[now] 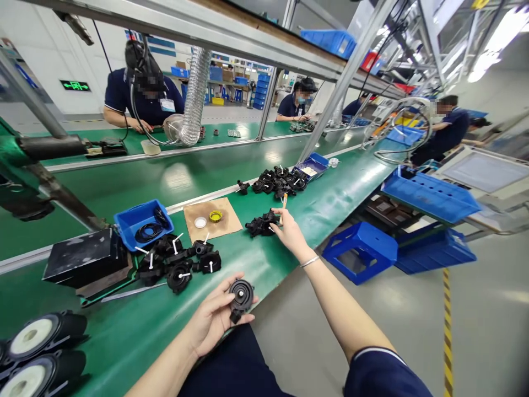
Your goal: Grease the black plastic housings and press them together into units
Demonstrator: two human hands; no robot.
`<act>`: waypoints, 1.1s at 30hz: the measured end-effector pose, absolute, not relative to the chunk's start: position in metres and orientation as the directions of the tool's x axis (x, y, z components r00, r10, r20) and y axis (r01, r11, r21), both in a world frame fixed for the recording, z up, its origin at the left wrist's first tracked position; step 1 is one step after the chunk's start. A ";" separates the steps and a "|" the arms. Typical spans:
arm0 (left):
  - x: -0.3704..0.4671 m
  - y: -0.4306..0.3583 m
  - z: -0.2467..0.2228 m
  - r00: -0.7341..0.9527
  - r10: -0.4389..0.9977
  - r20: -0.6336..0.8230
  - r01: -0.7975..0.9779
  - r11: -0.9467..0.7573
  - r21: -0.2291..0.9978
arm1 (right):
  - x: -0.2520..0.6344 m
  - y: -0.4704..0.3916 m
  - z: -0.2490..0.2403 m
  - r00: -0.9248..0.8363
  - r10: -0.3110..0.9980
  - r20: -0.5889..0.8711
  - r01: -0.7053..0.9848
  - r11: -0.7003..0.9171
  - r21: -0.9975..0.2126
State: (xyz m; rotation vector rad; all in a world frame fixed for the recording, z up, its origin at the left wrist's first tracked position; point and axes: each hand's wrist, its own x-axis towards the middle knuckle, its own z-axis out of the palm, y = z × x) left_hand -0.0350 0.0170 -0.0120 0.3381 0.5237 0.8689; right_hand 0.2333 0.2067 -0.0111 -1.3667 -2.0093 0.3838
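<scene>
My left hand (210, 317) holds a round black plastic housing (241, 294) with concentric rings and a small white centre. Its fingers and thumb close around the rim, and a short stub points down. Ahead of it, my right hand (289, 230) pinches a thin yellow-brown stick (285, 202) that stands nearly upright; its lower end is hidden by the fingers. Right beside those fingertips lies a small cluster of black plastic parts (261, 225). Left of it, a cardboard sheet (228, 212) bears an open yellow-rimmed tub (215, 216) and a white lid (200, 223).
Black parts with white stems (179, 275) lie by a blue bin (142, 207) of black rings. More black parts (276, 181) are piled near another blue bin (317, 161). A black box (88, 255) and large round parts (35, 336) sit left. Co-workers sit across the bench.
</scene>
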 end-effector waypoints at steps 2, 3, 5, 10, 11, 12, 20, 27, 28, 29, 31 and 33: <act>-0.039 0.013 -0.008 0.544 0.788 -0.287 -0.666 0.614 0.423 | 0.229 0.202 -0.011 -0.279 0.887 0.367 0.694 0.450 -0.562; -0.040 0.011 -0.005 0.544 0.786 -0.294 -0.677 0.618 0.399 | 0.228 0.200 -0.011 -0.304 0.882 0.361 0.687 0.465 -0.558; -0.042 0.007 -0.002 0.533 0.780 -0.327 -0.689 0.625 0.368 | 0.227 0.202 -0.013 -0.331 0.882 0.337 0.679 0.470 -0.563; -0.044 -0.004 0.002 0.507 0.773 -0.382 -0.684 0.630 0.367 | 0.233 0.223 -0.010 -0.298 0.908 0.294 0.702 0.418 -0.576; -0.044 -0.006 0.002 0.504 0.773 -0.384 -0.685 0.629 0.367 | 0.234 0.226 -0.009 -0.293 0.911 0.291 0.706 0.411 -0.577; -0.045 -0.009 0.003 0.501 0.774 -0.388 -0.688 0.628 0.363 | 0.234 0.227 -0.007 -0.293 0.912 0.289 0.706 0.409 -0.578; -0.057 -0.017 -0.001 0.462 0.799 -0.385 -0.741 0.586 0.327 | 0.219 0.187 0.001 -0.368 0.887 0.278 0.649 0.459 -0.606; -0.070 -0.015 0.005 0.392 0.822 -0.413 -0.765 0.541 0.350 | 0.189 0.123 0.041 -0.313 0.884 0.349 0.329 0.445 -0.833; -0.072 -0.015 0.007 0.392 0.818 -0.422 -0.769 0.543 0.337 | 0.183 0.112 0.045 -0.356 0.867 0.349 0.209 0.438 -0.875; -0.073 -0.014 0.009 0.392 0.812 -0.432 -0.773 0.546 0.324 | 0.177 0.103 0.049 -0.400 0.845 0.356 0.094 0.424 -0.901; -0.077 -0.015 0.015 0.393 0.799 -0.456 -0.773 0.555 0.307 | 0.165 0.089 0.051 -0.461 0.803 0.378 -0.066 0.393 -0.917; -0.081 -0.015 0.021 0.387 0.791 -0.473 -0.769 0.560 0.307 | 0.152 0.082 0.049 -0.461 0.805 0.374 -0.145 0.348 -0.926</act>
